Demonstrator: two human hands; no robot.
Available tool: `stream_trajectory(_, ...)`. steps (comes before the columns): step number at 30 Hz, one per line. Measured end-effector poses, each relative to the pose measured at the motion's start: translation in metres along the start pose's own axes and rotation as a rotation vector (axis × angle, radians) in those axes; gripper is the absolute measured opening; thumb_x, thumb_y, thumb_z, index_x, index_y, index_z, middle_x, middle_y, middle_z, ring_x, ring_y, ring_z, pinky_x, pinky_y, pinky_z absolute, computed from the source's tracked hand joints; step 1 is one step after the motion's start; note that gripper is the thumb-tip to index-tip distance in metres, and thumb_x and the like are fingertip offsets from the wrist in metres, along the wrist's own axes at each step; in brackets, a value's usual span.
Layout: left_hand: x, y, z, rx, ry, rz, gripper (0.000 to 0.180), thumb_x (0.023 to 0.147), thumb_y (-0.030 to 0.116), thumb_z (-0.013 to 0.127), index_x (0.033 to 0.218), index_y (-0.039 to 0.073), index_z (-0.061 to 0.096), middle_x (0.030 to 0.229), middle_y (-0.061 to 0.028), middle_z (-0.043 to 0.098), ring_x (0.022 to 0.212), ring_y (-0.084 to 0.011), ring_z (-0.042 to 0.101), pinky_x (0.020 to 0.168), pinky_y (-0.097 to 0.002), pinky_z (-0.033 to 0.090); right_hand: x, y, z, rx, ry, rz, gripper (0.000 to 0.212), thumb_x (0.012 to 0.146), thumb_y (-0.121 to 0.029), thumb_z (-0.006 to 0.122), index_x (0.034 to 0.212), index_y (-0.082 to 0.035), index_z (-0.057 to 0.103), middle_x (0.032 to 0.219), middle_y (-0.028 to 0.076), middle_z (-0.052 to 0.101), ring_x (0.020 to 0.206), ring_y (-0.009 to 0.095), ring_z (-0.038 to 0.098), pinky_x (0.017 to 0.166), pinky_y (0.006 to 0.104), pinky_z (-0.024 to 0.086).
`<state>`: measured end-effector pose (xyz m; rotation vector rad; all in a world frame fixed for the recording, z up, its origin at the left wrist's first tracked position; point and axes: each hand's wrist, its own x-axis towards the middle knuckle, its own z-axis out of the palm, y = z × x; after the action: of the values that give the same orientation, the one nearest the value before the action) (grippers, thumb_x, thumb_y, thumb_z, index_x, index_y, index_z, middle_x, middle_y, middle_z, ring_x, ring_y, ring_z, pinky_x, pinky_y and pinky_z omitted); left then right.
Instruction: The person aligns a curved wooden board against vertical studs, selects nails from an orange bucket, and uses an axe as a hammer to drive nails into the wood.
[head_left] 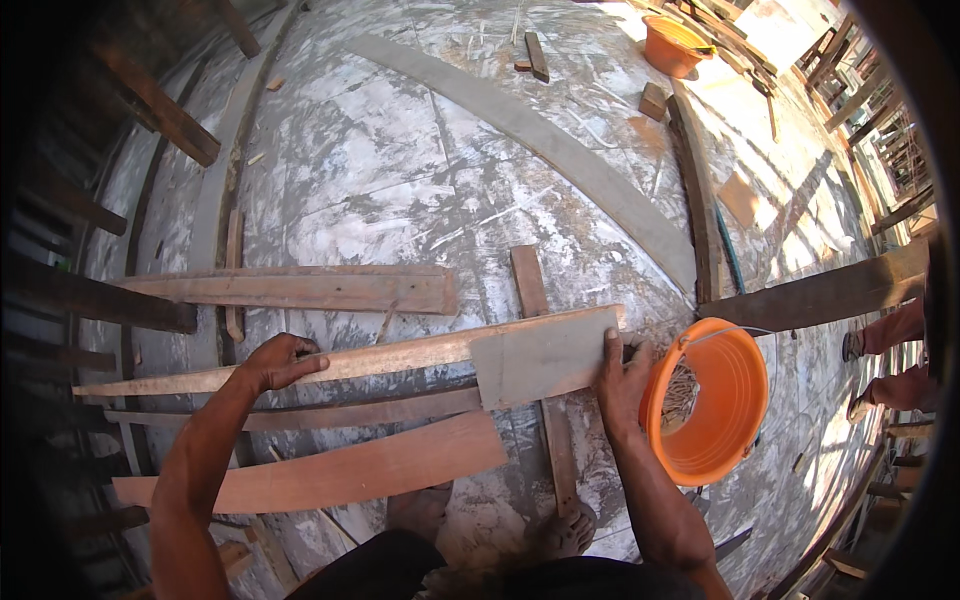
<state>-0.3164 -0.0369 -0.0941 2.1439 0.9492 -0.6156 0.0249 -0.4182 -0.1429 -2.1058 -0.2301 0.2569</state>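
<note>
Pale plank: it stretches off to the left of my landmark, the orange bucket, its near end stopping just short of the rim.
Grey rectangular piece: just left of the bucket, overlapping the plank's right end, its lower part reaching past the plank's near edge.
Left hand: well left of the bucket, I grasp the pale plank, thumb laid on its face and fingers curled at the far edge.
Right hand: right beside the bucket, I grip the grey piece by its right edge, thumb on top; whether my fingers also close on the plank beneath, I cannot tell.
Inside the bucket: a heap of thin, nail-like pieces.
Nearer me, left of the bucket: a dark narrow board, then a reddish board, with my bare feet between that and the bucket.
Beyond the bucket, to its left: a long grey board slants across the blotchy floor.
Far beyond the bucket: a second orange tub.
Right of the bucket: a dark beam and another person's legs.
</note>
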Motion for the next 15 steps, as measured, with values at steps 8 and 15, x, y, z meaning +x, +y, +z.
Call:
stream_trajectory(8, 0.009, -0.009, -0.003, 0.034, -0.038, -0.112, 0.061, 0.087, 0.058, 0.069, 0.092, -0.001, 0.077, 0.078, -0.0137, 0.071, 0.074, -0.0214, 0.064, 0.075, -0.0399, 0.051, -0.005, -0.007, 0.003, 0.037, 0.058, -0.034, 0.047, 0.102, -0.031, 0.064, 0.130, 0.005, 0.050, 0.113, 0.018, 0.058, 0.103, 0.026, 0.056, 0.091, 0.0414, 0.046)
stream_trajectory(15, 0.021, -0.005, -0.008, 0.112, 0.024, -0.272, 0.089, 0.075, 0.087, 0.063, 0.076, -0.001, 0.078, 0.064, -0.0157, 0.065, 0.064, -0.0251, 0.063, 0.068, -0.0451, 0.051, 0.021, 0.001, 0.018, -0.070, 0.051, -0.159, 0.054, 0.104, -0.036, 0.060, 0.136, 0.006, 0.052, 0.123, 0.023, 0.056, 0.112, 0.032, 0.055, 0.100, 0.0450, 0.043)
